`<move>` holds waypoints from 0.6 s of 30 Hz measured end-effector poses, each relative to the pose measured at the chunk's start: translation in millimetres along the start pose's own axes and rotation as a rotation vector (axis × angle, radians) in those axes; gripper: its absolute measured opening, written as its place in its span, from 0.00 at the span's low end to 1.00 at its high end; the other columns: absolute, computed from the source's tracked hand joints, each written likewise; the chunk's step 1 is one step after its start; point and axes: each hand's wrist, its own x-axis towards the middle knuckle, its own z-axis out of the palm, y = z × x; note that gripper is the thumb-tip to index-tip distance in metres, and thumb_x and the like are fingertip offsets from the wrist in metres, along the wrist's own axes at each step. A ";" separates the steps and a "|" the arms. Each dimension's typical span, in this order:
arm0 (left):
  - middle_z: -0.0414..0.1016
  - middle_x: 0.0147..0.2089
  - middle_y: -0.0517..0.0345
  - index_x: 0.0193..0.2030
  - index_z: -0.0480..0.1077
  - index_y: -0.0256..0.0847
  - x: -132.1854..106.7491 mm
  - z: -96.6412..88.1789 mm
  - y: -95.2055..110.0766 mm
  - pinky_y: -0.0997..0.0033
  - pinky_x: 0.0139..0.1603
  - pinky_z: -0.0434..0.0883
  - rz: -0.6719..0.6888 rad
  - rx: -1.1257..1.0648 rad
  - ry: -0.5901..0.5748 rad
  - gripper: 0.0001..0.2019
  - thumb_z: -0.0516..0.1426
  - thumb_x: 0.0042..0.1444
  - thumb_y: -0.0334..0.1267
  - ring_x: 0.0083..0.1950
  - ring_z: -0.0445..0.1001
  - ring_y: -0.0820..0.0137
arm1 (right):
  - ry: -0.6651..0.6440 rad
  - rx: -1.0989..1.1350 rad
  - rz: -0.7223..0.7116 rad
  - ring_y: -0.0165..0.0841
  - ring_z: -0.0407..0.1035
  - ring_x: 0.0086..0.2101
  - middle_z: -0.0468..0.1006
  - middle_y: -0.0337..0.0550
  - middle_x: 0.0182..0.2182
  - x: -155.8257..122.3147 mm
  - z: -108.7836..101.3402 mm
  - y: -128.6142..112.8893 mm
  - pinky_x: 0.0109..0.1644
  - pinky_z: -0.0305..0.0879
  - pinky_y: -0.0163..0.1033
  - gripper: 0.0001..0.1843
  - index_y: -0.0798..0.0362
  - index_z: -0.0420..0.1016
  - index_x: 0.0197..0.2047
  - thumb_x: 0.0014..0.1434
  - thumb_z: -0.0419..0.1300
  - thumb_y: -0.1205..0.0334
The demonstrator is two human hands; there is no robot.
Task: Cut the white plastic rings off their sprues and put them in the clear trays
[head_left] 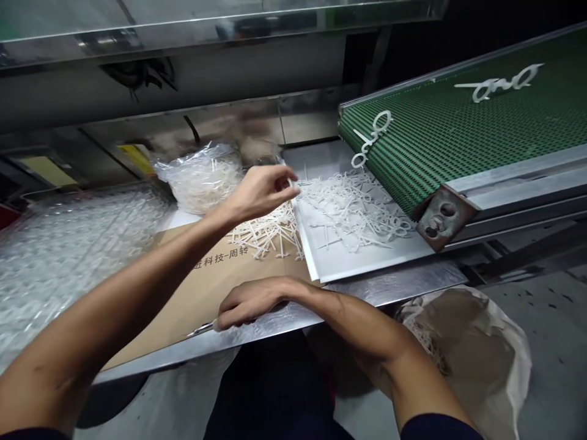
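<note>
**White plastic pieces (pixel 353 211) lie to the right of the raised left hand (pixel 266 186)**

The left hand is the nearer of the two to that heap: it hangs above the left rim of the pale tray (pixel 334 263), fingertips toward the right. Its fingers are curled with the thumb below; whether a piece is pinched between them, I cannot tell. Within the tray the pieces lie tangled, sharing no common long axis.

Below and left of this hand, thin sticks (pixel 273 237) fan out over the cardboard (pixel 178 299), many with their length running roughly toward the person.

The right hand (pixel 250 300) rests low at the counter (pixel 389 286)'s front edge, apart from the heap and closed around a slim metal tool (pixel 202 329) whose tip points left, away from the tray; its exact kind is unclear.

Beyond the tray, a ringed piece (pixel 367 142) sits at the end of the green belt (pixel 440 131), its long axis slanting from upper right to lower left.
</note>
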 end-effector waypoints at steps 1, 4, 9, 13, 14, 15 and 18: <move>0.82 0.42 0.49 0.49 0.79 0.38 16.7 6.8 14.1 0.68 0.36 0.68 0.023 -0.091 0.032 0.15 0.62 0.64 0.47 0.37 0.76 0.66 | -0.001 0.010 0.006 0.32 0.69 0.28 0.76 0.37 0.27 -0.6 -0.1 -0.5 0.35 0.62 0.36 0.19 0.54 0.76 0.34 0.64 0.61 0.46; 0.81 0.46 0.47 0.53 0.76 0.36 60.9 39.6 47.7 0.68 0.38 0.71 0.030 -0.348 0.002 0.16 0.63 0.63 0.45 0.40 0.78 0.66 | -0.005 0.049 0.044 0.31 0.71 0.30 0.78 0.37 0.30 -3.9 0.0 -3.2 0.37 0.65 0.35 0.17 0.55 0.77 0.36 0.64 0.63 0.48; 0.80 0.39 0.50 0.40 0.70 0.37 96.8 82.8 66.4 0.70 0.32 0.71 -0.032 -0.651 0.023 0.08 0.59 0.67 0.40 0.32 0.80 0.70 | 0.029 0.099 0.094 0.30 0.75 0.32 0.77 0.36 0.33 -8.8 1.4 -8.2 0.39 0.69 0.33 0.17 0.53 0.77 0.42 0.64 0.62 0.47; 0.80 0.33 0.51 0.36 0.70 0.37 84.4 66.6 48.3 0.70 0.30 0.71 -0.071 -0.760 0.081 0.09 0.59 0.67 0.38 0.30 0.79 0.71 | 0.023 0.083 0.071 0.30 0.71 0.30 0.76 0.36 0.30 -4.7 0.7 -5.1 0.36 0.65 0.33 0.18 0.55 0.76 0.34 0.63 0.63 0.47; 0.80 0.33 0.51 0.36 0.70 0.37 77.3 57.2 40.5 0.70 0.29 0.71 -0.089 -0.780 0.086 0.10 0.60 0.67 0.40 0.29 0.78 0.71 | 0.011 0.079 0.056 0.30 0.70 0.29 0.75 0.36 0.28 -3.0 0.3 -3.2 0.35 0.64 0.34 0.18 0.54 0.75 0.33 0.63 0.63 0.47; 0.80 0.32 0.51 0.36 0.71 0.37 69.4 47.0 32.0 0.70 0.29 0.70 -0.110 -0.797 0.085 0.10 0.61 0.66 0.41 0.29 0.78 0.71 | -0.001 0.075 0.041 0.31 0.69 0.29 0.75 0.36 0.28 -1.4 0.0 -1.2 0.35 0.64 0.34 0.18 0.54 0.75 0.33 0.63 0.63 0.47; 0.80 0.33 0.53 0.38 0.72 0.38 46.5 19.0 4.5 0.70 0.29 0.70 -0.183 -0.780 0.079 0.13 0.63 0.64 0.46 0.28 0.76 0.72 | -0.024 0.060 0.008 0.32 0.69 0.29 0.74 0.35 0.27 2.3 -0.5 3.9 0.33 0.62 0.36 0.18 0.54 0.75 0.34 0.63 0.62 0.46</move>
